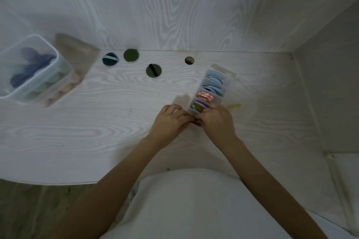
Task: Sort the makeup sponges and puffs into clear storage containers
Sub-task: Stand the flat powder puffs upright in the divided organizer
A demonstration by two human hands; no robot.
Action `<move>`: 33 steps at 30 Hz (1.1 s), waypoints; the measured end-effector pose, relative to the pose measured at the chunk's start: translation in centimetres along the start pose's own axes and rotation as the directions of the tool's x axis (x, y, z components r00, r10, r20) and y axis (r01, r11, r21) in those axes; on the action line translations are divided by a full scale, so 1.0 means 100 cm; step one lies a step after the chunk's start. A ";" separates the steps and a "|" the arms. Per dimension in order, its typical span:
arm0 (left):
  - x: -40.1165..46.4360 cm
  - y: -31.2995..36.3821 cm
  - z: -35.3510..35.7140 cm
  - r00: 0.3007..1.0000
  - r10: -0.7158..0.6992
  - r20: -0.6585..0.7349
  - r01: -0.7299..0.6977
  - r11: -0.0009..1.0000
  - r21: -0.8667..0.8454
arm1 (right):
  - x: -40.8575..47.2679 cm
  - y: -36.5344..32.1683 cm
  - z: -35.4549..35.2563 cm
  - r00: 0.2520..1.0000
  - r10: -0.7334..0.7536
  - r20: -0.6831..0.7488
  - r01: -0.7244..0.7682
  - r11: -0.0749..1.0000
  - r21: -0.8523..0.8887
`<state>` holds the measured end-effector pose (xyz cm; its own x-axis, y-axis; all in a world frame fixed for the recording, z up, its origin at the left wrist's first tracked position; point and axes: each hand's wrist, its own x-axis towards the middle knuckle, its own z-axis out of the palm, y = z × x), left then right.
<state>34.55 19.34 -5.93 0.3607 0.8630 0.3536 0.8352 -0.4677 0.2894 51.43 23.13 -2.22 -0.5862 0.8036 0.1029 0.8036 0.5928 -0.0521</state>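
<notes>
Both hands' curled fingers (184, 117) on organizer (223, 91) end

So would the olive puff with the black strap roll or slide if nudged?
The olive puff lies flat on the table, so it would probably slide, not roll. It looks thin and soft, likely light and floppy when lifted.

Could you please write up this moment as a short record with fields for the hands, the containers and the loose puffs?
left hand: fingers curled at the near end of the divided organizer
right hand: fingers curled at the same near end; what they pinch is hidden
organizer contents: blue puffs far, pink puff middle, purple and green near
stacked clear tubs: far left, holding dark blue, green and peach sponges
loose on table: teal puff, two olive puffs, small tan sponge
</notes>
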 end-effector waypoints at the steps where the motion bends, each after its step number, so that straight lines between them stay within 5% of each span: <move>1: 0.000 0.000 0.000 1.000 0.004 -0.014 -0.004 1.000 -0.005 | -0.001 -0.001 0.000 1.000 0.010 -0.027 -0.010 1.000 0.011; 4: 0.000 0.000 0.000 1.000 -0.001 -0.024 0.001 1.000 -0.014 | -0.005 -0.003 0.006 0.994 0.049 -0.095 -0.045 0.998 0.049; 8: -0.001 -0.001 -0.002 0.998 -0.028 0.058 0.032 0.997 -0.064 | -0.008 -0.003 0.004 0.997 0.082 -0.015 -0.081 0.996 0.038; 13: 0.006 -0.024 -0.039 0.976 -0.207 0.064 0.217 0.937 -0.274 | 0.014 -0.004 -0.029 0.983 0.158 -0.095 -0.109 0.916 0.387; 17: 0.009 -0.079 -0.070 0.834 -0.550 -0.051 0.486 0.774 -0.406 | 0.090 -0.020 -0.033 0.997 0.082 0.007 -0.071 0.810 0.582; 21: 0.015 -0.167 -0.073 0.680 -0.733 0.008 0.712 0.657 -0.248 | 0.173 -0.043 0.011 0.980 -0.005 0.201 -0.095 0.871 0.482; 25: 0.025 -0.238 -0.063 0.618 -0.782 0.076 0.786 0.613 -0.087 | 0.209 -0.061 0.050 0.926 0.014 0.378 -0.128 0.951 0.280; 28: 0.029 -0.261 -0.056 0.549 -0.832 0.081 0.833 0.552 0.020 | 0.206 -0.070 0.061 0.935 0.035 0.353 -0.108 0.977 0.187; 33: 0.028 -0.263 -0.052 0.441 -0.896 0.041 0.894 0.435 -0.108 | 0.184 -0.066 0.052 0.965 0.163 0.208 -0.244 0.848 0.469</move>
<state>11.41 33.12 -7.90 -0.5726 0.8078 -0.1397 0.6407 0.5473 0.5385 34.84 34.30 -5.17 -0.4559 0.8825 -0.1157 0.7768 0.3311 -0.5356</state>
